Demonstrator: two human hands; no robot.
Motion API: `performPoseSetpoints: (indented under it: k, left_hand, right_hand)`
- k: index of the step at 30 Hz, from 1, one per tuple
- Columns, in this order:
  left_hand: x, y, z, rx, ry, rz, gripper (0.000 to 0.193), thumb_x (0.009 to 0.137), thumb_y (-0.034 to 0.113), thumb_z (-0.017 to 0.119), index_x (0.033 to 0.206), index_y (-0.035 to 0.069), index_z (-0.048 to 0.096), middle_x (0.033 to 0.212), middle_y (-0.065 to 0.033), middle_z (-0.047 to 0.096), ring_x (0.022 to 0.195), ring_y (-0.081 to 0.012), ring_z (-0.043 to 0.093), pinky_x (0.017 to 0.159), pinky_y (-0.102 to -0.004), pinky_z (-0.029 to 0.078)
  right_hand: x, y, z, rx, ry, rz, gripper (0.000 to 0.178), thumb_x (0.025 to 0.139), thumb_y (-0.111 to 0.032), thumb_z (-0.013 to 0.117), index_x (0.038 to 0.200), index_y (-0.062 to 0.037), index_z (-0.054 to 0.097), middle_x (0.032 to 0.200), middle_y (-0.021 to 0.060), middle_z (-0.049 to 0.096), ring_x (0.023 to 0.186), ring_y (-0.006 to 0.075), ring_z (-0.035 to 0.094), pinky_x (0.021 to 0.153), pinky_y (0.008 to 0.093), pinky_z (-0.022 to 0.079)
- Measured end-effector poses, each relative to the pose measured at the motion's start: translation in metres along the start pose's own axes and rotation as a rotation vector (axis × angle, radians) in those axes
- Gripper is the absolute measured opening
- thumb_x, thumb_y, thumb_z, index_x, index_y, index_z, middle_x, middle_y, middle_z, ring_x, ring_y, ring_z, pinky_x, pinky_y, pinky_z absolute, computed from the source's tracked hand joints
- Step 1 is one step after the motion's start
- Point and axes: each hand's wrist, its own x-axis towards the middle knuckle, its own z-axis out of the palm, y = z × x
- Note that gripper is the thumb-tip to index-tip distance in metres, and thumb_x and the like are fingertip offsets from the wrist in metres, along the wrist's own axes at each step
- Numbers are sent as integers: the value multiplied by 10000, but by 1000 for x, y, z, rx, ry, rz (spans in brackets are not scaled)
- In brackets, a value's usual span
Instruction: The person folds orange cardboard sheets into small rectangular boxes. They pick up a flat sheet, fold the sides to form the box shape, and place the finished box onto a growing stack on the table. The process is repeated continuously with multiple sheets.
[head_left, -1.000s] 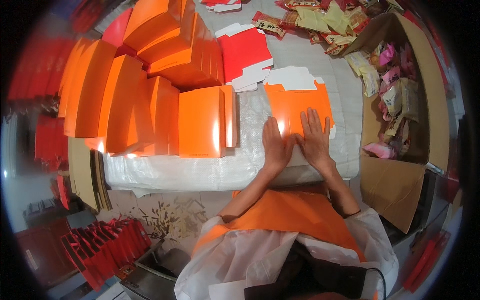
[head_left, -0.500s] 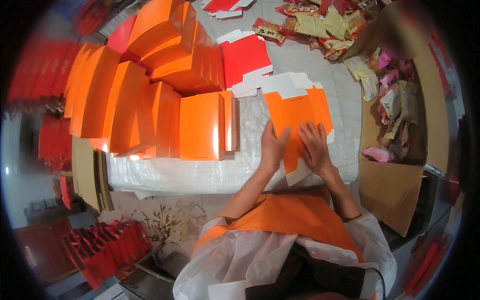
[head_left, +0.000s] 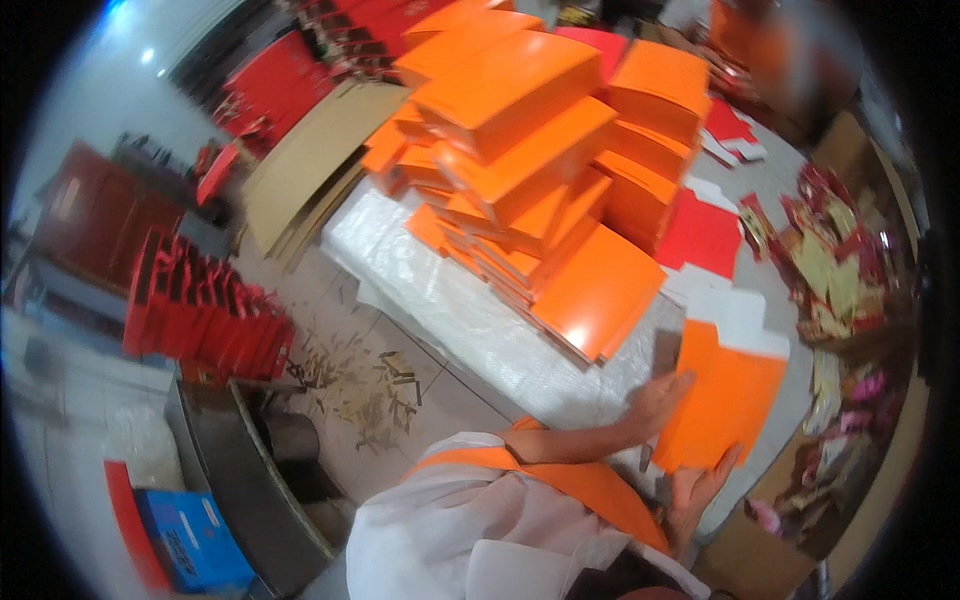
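An orange folding carton (head_left: 727,392) with white flaps (head_left: 725,318) raised at its far end is between my two hands. My left hand (head_left: 652,408) grips the carton's left edge, with some fingers hidden behind it. At the near end, my right hand (head_left: 703,484) holds the lower edge, thumb and fingers around it. Whether the carton is still flat or partly squared up is hard to tell. Just beyond it lie flat red carton blanks (head_left: 705,235) with white flaps. Left of my hands rise stacks of orange boxes (head_left: 545,130) on a white plastic sheet (head_left: 400,245).
At right, a cardboard box (head_left: 885,430) holds wrapped snack packets (head_left: 835,265). Brown cardboard sheets (head_left: 310,165) lean by the table's left end. Red boxes (head_left: 205,310) and scattered scraps (head_left: 370,395) are on the floor. Another person (head_left: 735,35) is at the far right.
My view has swung left and tilted. The carton lay flat under both hands; now it is gripped at its left and near edges, its side panel no longer spread out.
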Motion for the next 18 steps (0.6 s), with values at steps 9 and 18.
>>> performPoseSetpoints:
  k: [9,18]
  left_hand:
    - [-17,11,9,139,152,306,600,874,285,445,1295,-65,199,1292,-194,311,1223,-240,288,992,-322,264]
    - [-8,35,-21,124,-9,-164,428,831,314,563,1094,-21,520,929,-121,596,888,-174,551,789,-308,432]
  right_hand:
    - [5,32,-19,-836,104,-134,400,901,-169,473,1257,-32,354,1201,62,458,1038,179,478,869,301,418]
    - [-16,18,5,-858,-57,263,349,891,-175,481,1190,-7,415,1153,141,496,987,215,522,777,329,464]
